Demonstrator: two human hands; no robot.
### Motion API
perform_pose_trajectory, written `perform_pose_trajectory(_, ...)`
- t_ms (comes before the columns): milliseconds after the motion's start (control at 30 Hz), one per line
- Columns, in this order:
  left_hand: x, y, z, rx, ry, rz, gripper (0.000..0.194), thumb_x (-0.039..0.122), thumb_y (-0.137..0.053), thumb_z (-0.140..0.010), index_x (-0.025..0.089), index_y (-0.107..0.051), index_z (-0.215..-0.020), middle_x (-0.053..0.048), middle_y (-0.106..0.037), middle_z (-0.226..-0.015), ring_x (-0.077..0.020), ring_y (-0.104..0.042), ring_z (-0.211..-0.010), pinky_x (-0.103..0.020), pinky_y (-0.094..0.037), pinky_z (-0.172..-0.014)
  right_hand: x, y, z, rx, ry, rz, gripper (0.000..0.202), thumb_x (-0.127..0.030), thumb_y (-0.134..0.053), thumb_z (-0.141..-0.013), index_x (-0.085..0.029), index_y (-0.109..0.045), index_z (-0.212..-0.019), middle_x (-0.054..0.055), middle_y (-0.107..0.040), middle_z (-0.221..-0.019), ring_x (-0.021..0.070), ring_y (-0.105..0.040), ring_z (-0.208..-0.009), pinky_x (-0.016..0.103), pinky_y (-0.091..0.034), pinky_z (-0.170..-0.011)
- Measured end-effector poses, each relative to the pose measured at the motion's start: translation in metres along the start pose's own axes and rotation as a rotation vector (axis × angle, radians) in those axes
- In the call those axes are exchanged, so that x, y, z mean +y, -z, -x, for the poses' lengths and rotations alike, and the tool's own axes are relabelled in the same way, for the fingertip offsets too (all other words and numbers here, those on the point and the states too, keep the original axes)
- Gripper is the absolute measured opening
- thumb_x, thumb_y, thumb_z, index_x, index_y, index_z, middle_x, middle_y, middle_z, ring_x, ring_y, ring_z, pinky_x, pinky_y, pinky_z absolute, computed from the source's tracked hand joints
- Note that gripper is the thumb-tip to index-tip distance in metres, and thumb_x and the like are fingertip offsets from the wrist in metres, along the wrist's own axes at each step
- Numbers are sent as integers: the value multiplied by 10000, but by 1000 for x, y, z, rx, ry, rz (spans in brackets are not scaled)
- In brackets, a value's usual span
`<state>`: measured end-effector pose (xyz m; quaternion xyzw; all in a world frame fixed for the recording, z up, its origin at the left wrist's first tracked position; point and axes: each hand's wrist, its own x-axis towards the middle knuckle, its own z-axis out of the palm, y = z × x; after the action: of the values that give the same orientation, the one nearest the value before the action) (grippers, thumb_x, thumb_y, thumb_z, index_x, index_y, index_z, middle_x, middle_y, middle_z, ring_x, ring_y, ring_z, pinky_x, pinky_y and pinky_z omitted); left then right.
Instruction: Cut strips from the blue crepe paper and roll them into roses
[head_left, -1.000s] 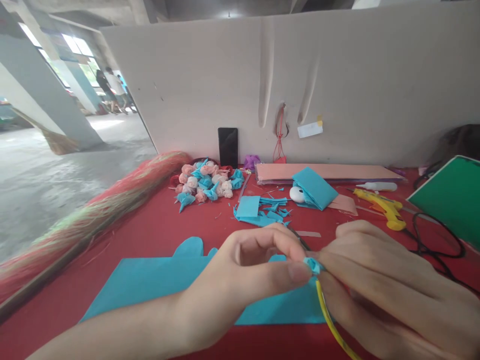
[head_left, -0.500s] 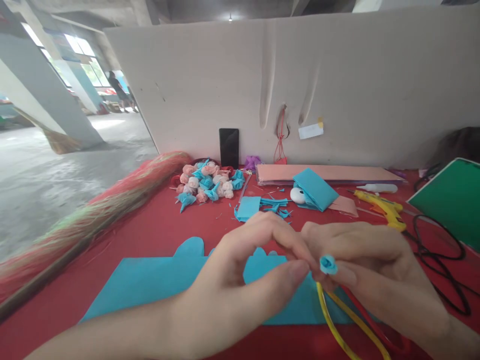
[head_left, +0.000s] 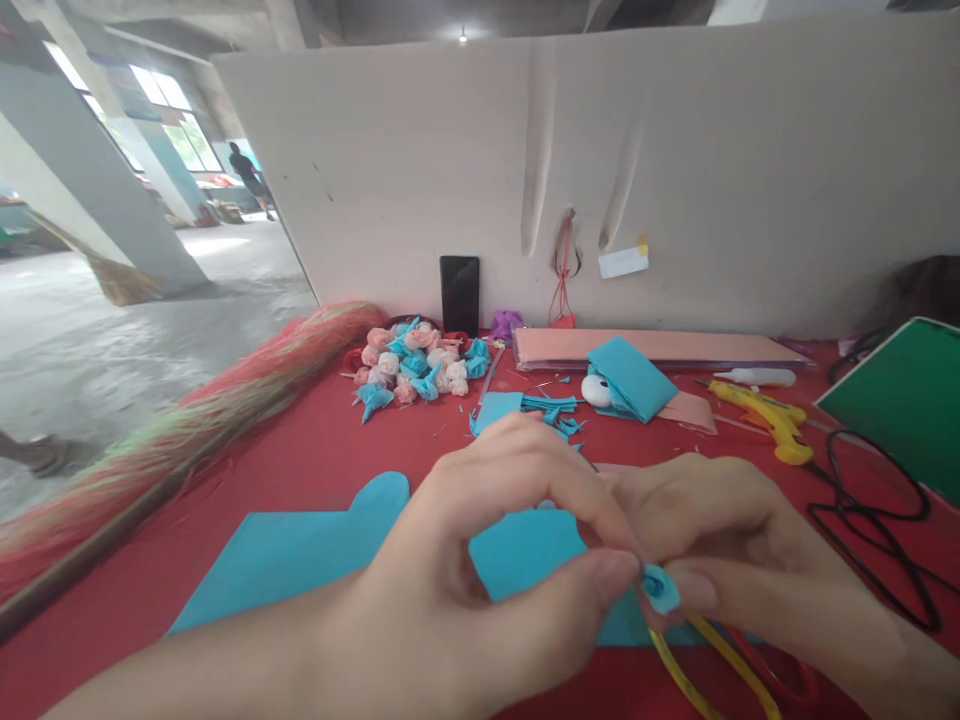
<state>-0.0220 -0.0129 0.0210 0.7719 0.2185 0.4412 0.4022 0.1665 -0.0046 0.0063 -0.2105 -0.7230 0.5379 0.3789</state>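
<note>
A small rolled blue paper flower (head_left: 660, 588) sits between my two hands at the lower right, its spiral end facing me. My right hand (head_left: 772, 560) pinches it from the right between thumb and fingers. From the left, my left hand (head_left: 480, 540) has thumb and forefinger closed at the flower's near edge. Just under my right hand show a yellow loop (head_left: 739, 670) and a red loop (head_left: 799, 685), like scissor handles; their other ends are hidden. A wide blue paper sheet (head_left: 300, 560) lies beneath my hands, partly covered by them.
Finished paper flowers (head_left: 412, 365) are heaped at the back left, near a phone (head_left: 460, 293). Blue scraps (head_left: 499, 410), a folded blue piece (head_left: 634, 380) and a yellow glue gun (head_left: 780, 420) with black cable lie behind my hands. A bristly bundle (head_left: 225, 400) lines the left edge.
Both hands have moved slightly down, bringing the blue flower lower and tilting it. My left fingertips now touch its edge. In the background a person has shifted.
</note>
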Motion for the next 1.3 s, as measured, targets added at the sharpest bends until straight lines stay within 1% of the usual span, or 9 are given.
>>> perform_pose_trajectory(167, 0, -1, -1, 19, -14, -2, 92, 58, -626, -775, 143, -626, -739, 11, -631, -689, -106, -562, -684, -243, -461, -734, -3, 1, 1, 19, 10, 35, 155, -232, -648, -809, -165, -720, -689, 40, -673, -605, 139, -593, -583, 224, -496, -565)
perform_pose_trajectory(367, -1, -3, 1, 43, 15, 32, 135, 14, -614, -731, 144, -630, -698, 14, -621, -649, -103, -553, -646, -241, -468, -696, 2, 0, -2, -11, 47, 41, 243, -330, -604, -849, -182, -707, -687, 39, -681, -648, 139, -579, -582, 264, -491, -584)
perform_pose_trajectory(500, -1, -7, 3, 17, 110, 184, 148, -2, -604, -723, 141, -628, -696, 22, -582, -658, -94, -537, -647, -215, -468, -672, 0, 1, -1, -29, 39, 42, 214, -327, -600, -860, -202, -711, -727, 16, -672, -651, 141, -611, -618, 265, -508, -627)
perform_pose_trajectory(700, 1, -9, 2, -70, 271, 378, 147, 38, -584, -747, 150, -576, -653, 9, -540, -669, -110, -505, -645, -227, -468, -612, -3, 5, 4, -71, 91, 92, 200, -335, -568, -895, -229, -722, -823, 25, -709, -761, 157, -667, -688, 272, -552, -672)
perform_pose_trajectory(833, 1, -6, 0, -128, 294, 307, 160, 4, -593, -738, 147, -587, -666, 11, -558, -698, -114, -536, -676, -227, -478, -646, -7, 7, 4, -91, 152, 297, 227, -322, -536, -915, -201, -657, -766, 19, -677, -743, 139, -654, -696, 272, -538, -724)
perform_pose_trajectory(933, 1, -2, 1, -172, 273, 229, 110, 50, -583, -783, 142, -608, -729, 0, -569, -729, -130, -557, -723, -244, -484, -693, -11, 10, 4, -106, 215, 453, 255, -323, -501, -935, -203, -621, -745, -9, -643, -706, 114, -632, -660, 268, -524, -757)
perform_pose_trajectory(1033, 2, 2, 2, -203, 266, 199, 116, 128, -523, -854, 141, -617, -788, -13, -571, -769, -138, -560, -762, -254, -479, -728, -14, 11, 5, -103, 239, 552, 250, -302, -480, -947, -208, -624, -765, -17, -610, -696, 102, -601, -662, 223, -512, -671)
perform_pose_trajectory(1133, 3, 4, 1, -214, 305, 202, 118, 185, -520, -877, 147, -602, -800, -5, -567, -799, -127, -545, -781, -236, -466, -752, -12, 12, 5, -98, 214, 546, 235, -295, -521, -930, -197, -634, -749, -18, -561, -685, 95, -557, -675, 188, -478, -602)
perform_pose_trajectory(1300, -2, 1, 1, -214, 362, 204, 101, 217, -576, -852, 165, -541, -774, 6, -555, -815, -122, -526, -795, -222, -459, -747, -5, 14, 5, -110, 187, 502, 192, -225, -552, -913, -162, -640, -754, -17, -513, -711, 89, -511, -704, 185, -443, -618)
